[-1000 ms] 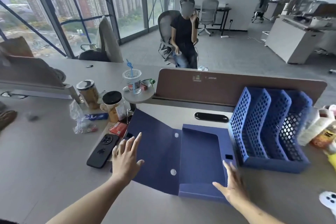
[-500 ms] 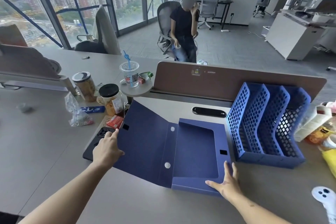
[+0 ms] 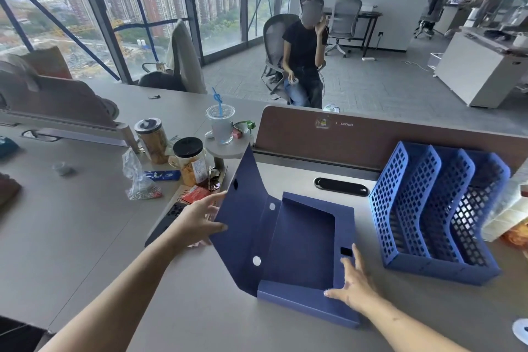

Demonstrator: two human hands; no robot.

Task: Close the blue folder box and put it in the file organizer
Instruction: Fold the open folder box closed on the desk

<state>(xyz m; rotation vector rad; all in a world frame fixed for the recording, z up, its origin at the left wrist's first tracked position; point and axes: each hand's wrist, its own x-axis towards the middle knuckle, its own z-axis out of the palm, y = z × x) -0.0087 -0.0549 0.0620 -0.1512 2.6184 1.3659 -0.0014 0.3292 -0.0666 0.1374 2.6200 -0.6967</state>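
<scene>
Folder box (image 3: 303, 240): dark blue, shallow tray lying flat on the desk straight ahead of you at 12 o'clock. It is open and you can see the bare blue floor of the tray. The lid flap (image 3: 243, 217) is hinged along the tray's left side and stands tilted up and away to 10 o'clock, with two white snap dots near the fold and a small dark slot near its far edge. There is a matching dark slot on the tray's right wall.

File organizer (image 3: 434, 214): brighter blue plastic, with lattice walls. It has three upright slots side by side, stands on the desk at your 2 o'clock, just beside the box's right edge and apart from it.
</scene>
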